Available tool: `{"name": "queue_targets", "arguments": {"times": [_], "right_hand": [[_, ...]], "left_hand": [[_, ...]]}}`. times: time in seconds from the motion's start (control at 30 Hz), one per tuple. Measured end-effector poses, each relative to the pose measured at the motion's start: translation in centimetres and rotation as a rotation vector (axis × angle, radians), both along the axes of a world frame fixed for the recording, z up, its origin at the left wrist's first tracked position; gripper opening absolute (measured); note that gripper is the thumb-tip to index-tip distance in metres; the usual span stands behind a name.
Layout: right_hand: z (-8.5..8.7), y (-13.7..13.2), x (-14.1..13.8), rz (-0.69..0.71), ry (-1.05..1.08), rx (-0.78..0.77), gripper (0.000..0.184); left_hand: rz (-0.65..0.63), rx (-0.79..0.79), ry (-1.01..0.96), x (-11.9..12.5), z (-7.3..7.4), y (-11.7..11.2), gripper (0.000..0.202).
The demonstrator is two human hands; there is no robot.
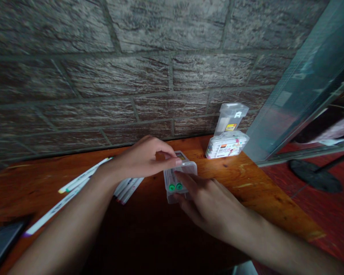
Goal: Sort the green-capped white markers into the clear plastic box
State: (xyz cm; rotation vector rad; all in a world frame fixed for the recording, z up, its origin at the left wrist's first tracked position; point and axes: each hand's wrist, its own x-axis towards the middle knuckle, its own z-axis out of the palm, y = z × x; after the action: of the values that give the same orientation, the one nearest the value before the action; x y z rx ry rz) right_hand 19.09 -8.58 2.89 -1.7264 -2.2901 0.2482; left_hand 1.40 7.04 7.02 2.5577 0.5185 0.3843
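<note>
A clear plastic marker case (166,179) stands tilted at the middle of the wooden table. Inside it are two markers (175,186) with green ends towards me. My left hand (149,156) pinches the case's far upper edge between thumb and fingers. From the right, my right hand (210,202) grips the case. Its index finger reaches over the opening by the markers, and another finger is at the near side. Part of the case is hidden behind my right fingers. Several white markers (130,189) lie beside and partly behind my left forearm.
More white markers (77,179) lie on the left of the table (260,191). A filled marker case (227,145) and an upright clear container (232,114) stand at the back right. A dark-screened device (5,240) lies front left. A brick wall (149,72) borders the back.
</note>
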Motion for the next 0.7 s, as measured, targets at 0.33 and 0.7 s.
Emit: {"name": "queue_targets", "arguments": {"times": [0.33, 0.7], "right_hand": [[1.6, 0.1, 3.0, 0.206, 0.274, 0.776, 0.026], [-3.5, 10.6, 7.2, -0.156, 0.856, 0.618, 0.060]], "left_hand": [[0.215, 0.106, -0.164, -0.4, -0.1, 0.4, 0.032], [0.530, 0.190, -0.051, -4.1, -3.5, -1.0, 0.018]]}}
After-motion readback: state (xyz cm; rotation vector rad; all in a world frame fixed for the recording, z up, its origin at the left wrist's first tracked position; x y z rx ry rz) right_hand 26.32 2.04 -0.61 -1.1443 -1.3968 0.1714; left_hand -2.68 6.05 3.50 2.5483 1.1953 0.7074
